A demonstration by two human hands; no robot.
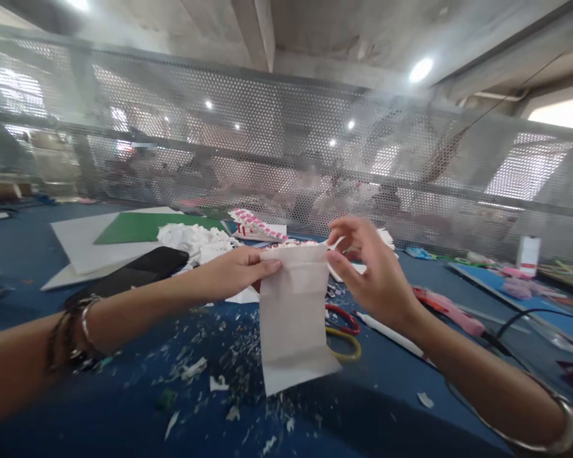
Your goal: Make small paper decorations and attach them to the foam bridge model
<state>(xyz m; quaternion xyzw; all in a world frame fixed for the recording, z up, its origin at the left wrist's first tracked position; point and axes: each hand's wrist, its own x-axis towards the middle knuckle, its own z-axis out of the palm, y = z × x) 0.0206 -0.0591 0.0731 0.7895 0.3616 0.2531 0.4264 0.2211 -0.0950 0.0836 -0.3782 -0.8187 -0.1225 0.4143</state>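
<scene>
My left hand [251,270] is closed on the upper left edge of a white sheet of thin paper or cloth [293,312], thumb on its front. The sheet hangs down over the table, its lower end flaring to the right. At the upper right corner, my right hand [367,270] pinches the sheet between thumb and forefinger, the other fingers curled. Behind the sheet's top edge shows a speckled reddish-white strip, partly hidden. Scissors [346,348] with red and yellow handle loops lie behind the sheet, their blades out of sight. A white pen-like tool [391,334] lies beneath my right wrist.
Small white scraps [219,383] litter the blue table. On the left are a black phone-like slab [128,277], a green sheet [143,228], white sheets [76,242] and a crumpled white heap [198,238]. Rightward lie a pink corded tool [458,315] and a blue board [487,283]. Perforated metal panels [267,140] stand behind.
</scene>
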